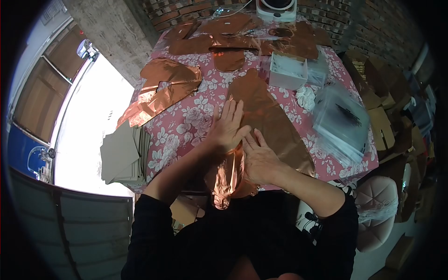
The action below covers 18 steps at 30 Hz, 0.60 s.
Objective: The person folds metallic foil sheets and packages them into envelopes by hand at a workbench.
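A large copper-coloured foil balloon (275, 123), flat and uninflated, lies on the flowered tablecloth in front of me. Its near part, a shiny crumpled end (223, 184), hangs over the table's front edge toward my body. My left hand (227, 126) rests flat along the foil's left side, fingers stretched out and pointing away from me. Just right of it and nearer to me, my right hand (261, 161) lies on the foil with its fingers extended. The thumb side of the left hand is close to the right fingertips. Part of the foil is hidden under both hands.
Another copper foil balloon (170, 88) lies at the left, with more foil pieces (298, 39) at the back. Grey card sheets (122, 156) stack at the left edge. A white box (288, 71) and clear plastic bags (343, 119) are at the right, beside a padded stool (378, 210).
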### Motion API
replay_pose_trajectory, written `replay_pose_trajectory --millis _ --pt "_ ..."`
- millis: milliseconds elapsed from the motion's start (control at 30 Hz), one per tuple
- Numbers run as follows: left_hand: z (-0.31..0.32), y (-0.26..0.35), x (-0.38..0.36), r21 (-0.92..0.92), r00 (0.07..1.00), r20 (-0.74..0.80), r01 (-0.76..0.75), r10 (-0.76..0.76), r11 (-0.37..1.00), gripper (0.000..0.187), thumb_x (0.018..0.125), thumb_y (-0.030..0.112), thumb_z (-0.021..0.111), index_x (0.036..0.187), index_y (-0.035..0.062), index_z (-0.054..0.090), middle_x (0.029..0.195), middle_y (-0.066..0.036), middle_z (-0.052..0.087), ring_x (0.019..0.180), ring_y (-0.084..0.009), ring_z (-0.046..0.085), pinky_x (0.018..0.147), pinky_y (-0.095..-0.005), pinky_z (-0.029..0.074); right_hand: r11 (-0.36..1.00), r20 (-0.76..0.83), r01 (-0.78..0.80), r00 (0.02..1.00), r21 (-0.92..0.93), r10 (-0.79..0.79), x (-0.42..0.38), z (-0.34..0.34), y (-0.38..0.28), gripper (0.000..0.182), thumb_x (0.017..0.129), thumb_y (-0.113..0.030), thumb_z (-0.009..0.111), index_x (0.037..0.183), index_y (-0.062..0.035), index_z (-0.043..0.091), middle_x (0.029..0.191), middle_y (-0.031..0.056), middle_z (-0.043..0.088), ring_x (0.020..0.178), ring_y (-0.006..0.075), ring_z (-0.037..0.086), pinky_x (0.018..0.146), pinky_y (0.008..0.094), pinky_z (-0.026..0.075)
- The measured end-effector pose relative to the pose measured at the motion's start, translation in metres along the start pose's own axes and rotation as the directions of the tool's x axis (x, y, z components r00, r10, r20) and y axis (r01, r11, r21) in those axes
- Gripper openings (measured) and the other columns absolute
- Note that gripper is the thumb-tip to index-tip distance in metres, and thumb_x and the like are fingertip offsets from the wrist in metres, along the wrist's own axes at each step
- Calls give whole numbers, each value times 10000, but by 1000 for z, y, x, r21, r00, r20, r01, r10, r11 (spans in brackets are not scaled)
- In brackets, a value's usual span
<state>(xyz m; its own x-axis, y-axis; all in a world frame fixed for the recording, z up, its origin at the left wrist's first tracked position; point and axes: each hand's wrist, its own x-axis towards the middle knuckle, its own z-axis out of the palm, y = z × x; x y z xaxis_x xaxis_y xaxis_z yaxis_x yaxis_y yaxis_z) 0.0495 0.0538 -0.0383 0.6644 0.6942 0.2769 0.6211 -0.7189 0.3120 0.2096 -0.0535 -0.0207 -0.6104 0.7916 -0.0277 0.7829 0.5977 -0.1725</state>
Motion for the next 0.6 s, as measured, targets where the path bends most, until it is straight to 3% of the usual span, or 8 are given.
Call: replay_pose_trajectory --millis 67,133,167,233,267,367,433,600 --pt "3 -6 0 109 999 32 15 -19 994 754 977 410 453 1484 -100 225 1519 -345 246 1455 -472 166 1158 -597 90 999 90 -6 996 -41 9 1 -15 -2 635 895 -341 476 1344 108 496 1531 338 247 1488 431 92 1201 568 38" --pt "12 -31 5 -298 999 -47 -38 25 954 700 985 381 452 1479 -80 269 1535 -305 263 1469 -432 165 1179 -542 113 997 182 0 983 -81 15 2 -10 -2 687 872 -370 519 1359 113 477 1536 335 234 1484 439 111 1205 559 45" --pt "14 -40 -1 -707 986 -155 -70 -57 704 583 987 291 456 1435 -67 353 1540 -283 278 1468 -396 211 1191 -470 168 999 39 10 999 -37 -9 1 4 2 692 873 -357 521 1377 111 452 1547 324 218 1486 431 114 1205 558 48" --pt "-38 -23 -19 -823 992 -29 46 -123 567 591 952 241 519 1431 -65 357 1539 -284 278 1451 -378 272 1188 -415 214 999 -105 32 994 8 -31 1 12 4 699 875 -345 523 1396 110 427 1559 313 201 1488 424 117 1205 556 52" --pt "-51 -29 -33 -822 991 -27 50 -127 567 591 952 241 519 1431 -65 357 1539 -284 278 1451 -378 272 1188 -415 214 999 -120 28 992 28 -25 0 11 3 711 876 -328 525 1422 104 386 1566 305 192 1490 416 116 1206 551 52" --pt "-77 -47 -81 -473 968 201 228 -148 851 756 893 250 613 1487 -54 257 1525 -299 290 1420 -428 312 1183 -447 234 1000 -100 19 995 -18 -21 -1 8 2 771 918 -370 521 1486 84 267 1575 290 183 1495 401 113 1208 530 53" --pt "-78 -42 -115 -118 968 225 -89 114 989 1014 814 354 706 1518 -69 111 1522 -324 261 1432 -462 259 1194 -486 195 999 -99 18 995 49 -13 -1 5 1 810 942 -468 513 1490 74 266 1573 285 195 1495 391 119 1208 519 53" --pt "-83 25 -158 -28 961 272 51 -41 998 1168 747 467 747 1498 -112 65 1528 -347 205 1450 -487 178 1199 -522 145 1000 -98 3 995 23 0 0 8 1 853 939 -546 504 1490 65 275 1571 281 206 1496 383 121 1207 517 59"
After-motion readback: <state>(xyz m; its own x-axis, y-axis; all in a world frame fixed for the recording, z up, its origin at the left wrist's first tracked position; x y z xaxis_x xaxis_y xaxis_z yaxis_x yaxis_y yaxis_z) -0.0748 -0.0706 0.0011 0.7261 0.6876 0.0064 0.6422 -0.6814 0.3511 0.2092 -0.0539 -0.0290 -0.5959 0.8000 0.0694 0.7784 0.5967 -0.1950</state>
